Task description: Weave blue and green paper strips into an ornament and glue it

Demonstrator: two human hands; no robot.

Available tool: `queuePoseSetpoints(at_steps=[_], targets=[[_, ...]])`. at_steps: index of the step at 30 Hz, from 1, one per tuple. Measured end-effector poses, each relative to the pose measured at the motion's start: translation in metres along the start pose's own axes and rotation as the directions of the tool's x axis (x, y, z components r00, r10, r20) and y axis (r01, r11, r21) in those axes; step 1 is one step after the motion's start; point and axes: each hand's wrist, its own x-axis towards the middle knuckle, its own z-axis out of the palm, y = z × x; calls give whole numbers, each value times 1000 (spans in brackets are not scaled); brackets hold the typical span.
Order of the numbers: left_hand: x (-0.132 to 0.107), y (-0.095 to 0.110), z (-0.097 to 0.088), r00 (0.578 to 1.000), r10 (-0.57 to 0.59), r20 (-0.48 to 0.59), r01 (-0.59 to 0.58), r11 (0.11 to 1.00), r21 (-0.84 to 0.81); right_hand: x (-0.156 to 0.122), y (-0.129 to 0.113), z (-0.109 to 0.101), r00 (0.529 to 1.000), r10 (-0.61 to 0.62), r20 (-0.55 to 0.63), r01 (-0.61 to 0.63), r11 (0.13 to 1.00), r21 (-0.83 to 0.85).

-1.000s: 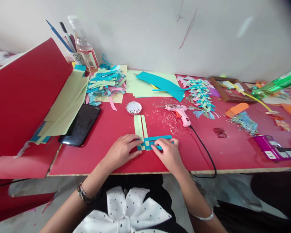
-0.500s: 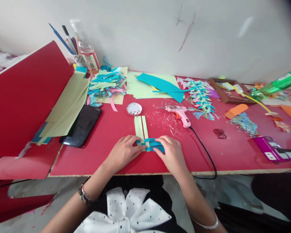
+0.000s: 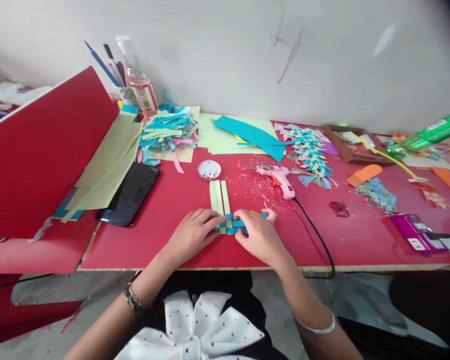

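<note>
Pale green paper strips (image 3: 219, 197) lie upright on the red table and cross blue paper strips (image 3: 229, 230) in a small woven patch at their near end. My left hand (image 3: 197, 232) presses the left side of this weave, its thumb and fingers closed over the blue ends. My right hand (image 3: 260, 235) covers the right part of the blue strips, thumb and fingers bent onto them. One blue end shows past its knuckles near the little finger. The strip parts under both hands are hidden.
Just behind the strips sits a small round dish (image 3: 209, 170). A pink glue gun (image 3: 276, 176) with a black cord lies to the right among scraps. A black phone (image 3: 131, 195) is at left. Heaped paper strips (image 3: 168, 132) and a finished weave (image 3: 309, 152) lie farther back.
My right hand has shifted slightly left over the blue strips, its fingers now bent across them, and its little finger has lifted outward. My left hand stays nearly in place on the weave.
</note>
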Motion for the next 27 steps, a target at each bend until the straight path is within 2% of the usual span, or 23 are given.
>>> queuePoseSetpoints(at_steps=[3, 6, 18, 27], targets=[[0, -1, 0, 999, -33, -9, 33, 998, -46, 2, 2, -3, 995, 88, 48, -93, 988, 120], [1, -2, -1, 999, -49, -4, 48, 997, -57, 5, 5, -1, 985, 165, 51, -170, 977, 128], [1, -2, -2, 998, -64, -2, 64, 997, -52, 6, 17, 5, 990, 91, 112, -123, 939, 320], [2, -1, -2, 998, -64, 6, 64, 996, -61, 6, 20, 8, 993, 72, 95, -98, 945, 312]])
